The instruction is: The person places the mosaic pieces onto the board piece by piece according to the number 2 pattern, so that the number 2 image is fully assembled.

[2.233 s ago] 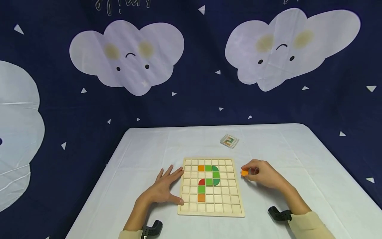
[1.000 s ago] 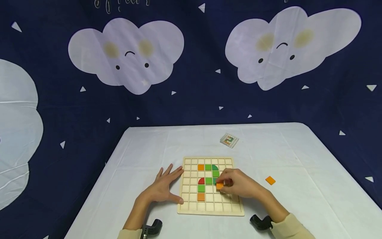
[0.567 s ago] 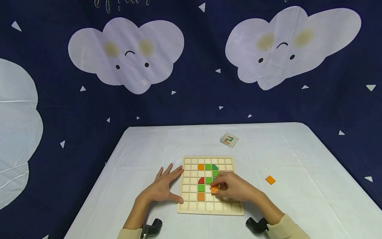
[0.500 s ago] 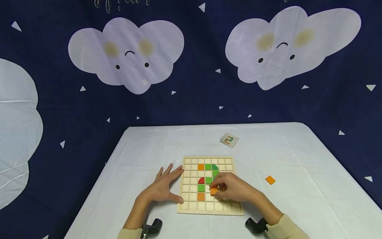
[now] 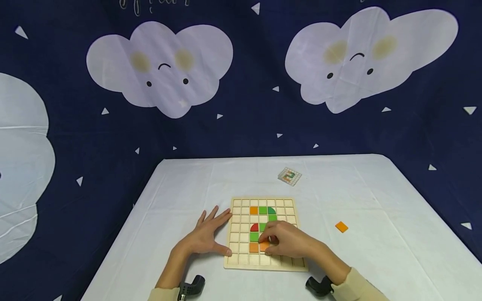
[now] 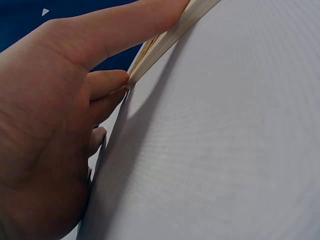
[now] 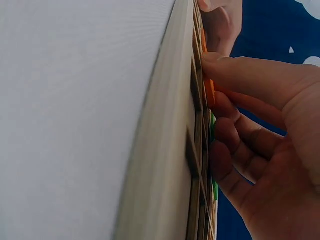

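A wooden grid board (image 5: 244, 260) lies on the white table. Set in its cells are orange, green, dark green and red tiles, some square, some with a curved edge. My right hand (image 5: 290, 240) pinches an orange square tile (image 5: 264, 246) between thumb and fingers, right beside the orange tile (image 5: 254, 247) in the lower row. In the right wrist view the held tile (image 7: 210, 94) tilts at the board's surface. Fingers spread, my left hand (image 5: 203, 238) rests against the board's left edge. The right hand hides some cells and tiles beneath it.
Another orange square tile (image 5: 341, 227) lies on the table right of the board. Behind the board is a small card (image 5: 290, 176) printed with a grid pattern. A dark blue cloth with clouds (image 5: 162, 71) hangs behind the table.
My right hand has carried the orange tile from right of the board, leftward and toward me, to the cell beside the lower orange tile. The left hand has stayed in place.
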`<action>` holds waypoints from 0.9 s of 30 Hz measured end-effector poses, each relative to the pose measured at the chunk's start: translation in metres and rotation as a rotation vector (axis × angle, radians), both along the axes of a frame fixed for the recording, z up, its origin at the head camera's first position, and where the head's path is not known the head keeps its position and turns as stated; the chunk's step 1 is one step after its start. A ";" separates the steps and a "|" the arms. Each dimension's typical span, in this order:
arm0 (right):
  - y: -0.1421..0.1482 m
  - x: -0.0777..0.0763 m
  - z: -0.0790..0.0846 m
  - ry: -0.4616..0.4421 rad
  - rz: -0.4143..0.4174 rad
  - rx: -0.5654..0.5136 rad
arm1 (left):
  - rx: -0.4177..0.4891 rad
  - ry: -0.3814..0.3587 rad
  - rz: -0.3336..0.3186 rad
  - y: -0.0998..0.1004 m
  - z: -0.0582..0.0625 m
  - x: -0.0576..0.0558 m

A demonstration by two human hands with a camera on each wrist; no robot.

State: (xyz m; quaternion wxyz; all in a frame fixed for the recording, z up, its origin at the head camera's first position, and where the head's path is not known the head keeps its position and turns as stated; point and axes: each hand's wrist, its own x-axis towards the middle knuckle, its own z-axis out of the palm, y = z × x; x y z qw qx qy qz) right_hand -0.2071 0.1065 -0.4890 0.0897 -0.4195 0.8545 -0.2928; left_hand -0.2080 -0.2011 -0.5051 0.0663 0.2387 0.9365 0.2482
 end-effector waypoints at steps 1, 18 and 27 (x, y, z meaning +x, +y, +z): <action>0.000 0.000 0.000 0.005 0.000 -0.003 | 0.001 0.003 0.000 0.000 0.000 0.000; 0.005 0.004 -0.001 0.007 -0.023 0.008 | -0.005 0.010 -0.003 0.000 -0.001 -0.001; 0.027 0.000 0.001 0.008 -0.088 -0.034 | -0.006 0.011 0.005 0.001 0.001 0.001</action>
